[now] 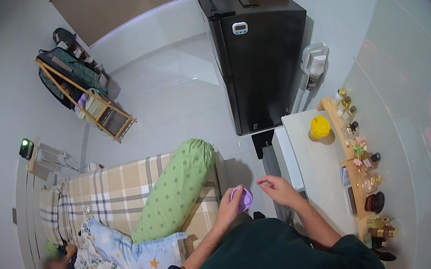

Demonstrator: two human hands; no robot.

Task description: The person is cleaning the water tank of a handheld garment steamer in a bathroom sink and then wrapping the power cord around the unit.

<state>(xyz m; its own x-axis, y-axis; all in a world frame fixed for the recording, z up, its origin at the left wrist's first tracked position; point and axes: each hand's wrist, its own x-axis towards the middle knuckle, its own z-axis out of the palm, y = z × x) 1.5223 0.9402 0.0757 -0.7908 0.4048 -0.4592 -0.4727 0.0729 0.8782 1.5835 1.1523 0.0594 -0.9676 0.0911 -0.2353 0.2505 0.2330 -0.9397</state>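
Note:
My left hand (230, 206) holds a small round purple lid or shallow dish (245, 201) by its rim, the thumb lying over the near edge. A short gap to the right of it is my right hand (276, 189), its fingers bent and pointing toward the purple piece. Something small and pale may sit at those fingertips, but it is too small to make out. Both hands are in front of my dark green shirt (259, 257), above the floor between the bed and a white table (311, 162).
A person (57, 264) lies on the plaid bed (121, 177), with a green bolster (178, 190) near its edge. On the table stand a yellow-lidded container (319, 128) and a wooden shelf (347, 148) with several bottles. Beyond are a black refrigerator (268, 68) and a stick vacuum (312, 72).

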